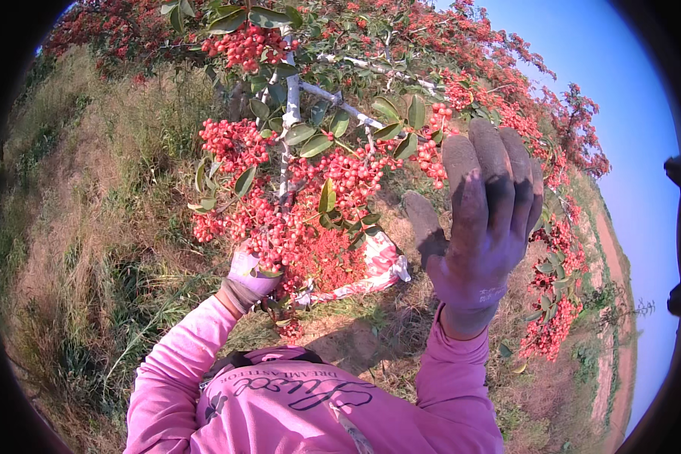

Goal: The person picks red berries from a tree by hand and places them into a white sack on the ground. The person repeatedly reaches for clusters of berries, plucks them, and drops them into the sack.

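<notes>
My right hand (476, 227), in a thin pink glove with soiled grey fingers, is raised with the thumb apart. It appears to hold nothing and is nearest to a small red berry cluster (430, 162) of a prickly ash tree. At the lower left is my left hand (249, 276), gloved the same way; its fingers are hidden behind a dense berry cluster (275, 232), so its grip cannot be seen. Just right of it, a red-and-white plastic bag (385, 258) hangs or rests low, its mouth showing many loose picked berries (337, 261). Leaves overlap the bag's far edge.
A pale grey branch (292, 96) runs up the middle, and a side branch (349, 108) slants right. More fruiting branches (553, 306) hang at the right. Dry grass (85, 198) covers the ground at the left. A bare earth strip (618, 267) lies far right.
</notes>
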Demonstrator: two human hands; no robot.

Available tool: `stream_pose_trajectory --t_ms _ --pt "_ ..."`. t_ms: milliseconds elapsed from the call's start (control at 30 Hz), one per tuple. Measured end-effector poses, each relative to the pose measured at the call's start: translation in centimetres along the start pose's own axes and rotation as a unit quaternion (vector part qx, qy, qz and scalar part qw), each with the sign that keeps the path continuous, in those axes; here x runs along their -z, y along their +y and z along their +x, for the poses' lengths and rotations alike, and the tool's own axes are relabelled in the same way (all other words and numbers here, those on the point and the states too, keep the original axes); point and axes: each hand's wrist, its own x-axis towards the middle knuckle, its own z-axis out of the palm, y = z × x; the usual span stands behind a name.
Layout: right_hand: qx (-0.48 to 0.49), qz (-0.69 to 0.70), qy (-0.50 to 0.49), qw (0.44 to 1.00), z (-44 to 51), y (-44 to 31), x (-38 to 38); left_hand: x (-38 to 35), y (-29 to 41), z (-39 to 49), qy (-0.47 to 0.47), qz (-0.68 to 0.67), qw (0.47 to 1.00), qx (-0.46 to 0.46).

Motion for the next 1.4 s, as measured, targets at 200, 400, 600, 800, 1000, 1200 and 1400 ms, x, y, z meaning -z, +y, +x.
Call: stream_pose_trajectory --t_ms 200,400,600,800,1000,1200,1400 --pt "0.023 0.104 -0.218 0.97 3.5 4.1 -0.8 -0.3 -0.4 -0.2 -0.037 0.008 0.999 0.015" --pt "-0.126 0.33 -0.27 0.896 3.0 6.5 -2.1 -1.1 -0.9 -0.8 -0.016 -0.036 0.999 0.036" --pt "-0.277 0.411 -0.267 0.826 2.3 6.9 -4.3 -1.5 -1.2 -1.0 -0.015 -0.042 0.998 0.049" --pt "-0.405 0.494 -0.123 0.76 1.1 6.5 -5.9 -2.5 -2.1 -1.7 -0.037 -0.03 0.998 0.042" --pt "-0.296 0.567 0.192 0.745 0.2 5.0 -5.4 -2.6 -1.7 -1.3 0.021 -0.392 0.91 0.138" --pt "-0.054 0.388 -0.006 0.92 -6.5 1.0 0.3 -0.9 -1.1 -0.5 -0.008 0.043 0.999 -0.005" --pt "-0.059 0.171 -0.21 0.961 -10.8 0.6 -7.9 -0.7 -1.1 -0.6 -0.037 0.024 0.999 0.02"
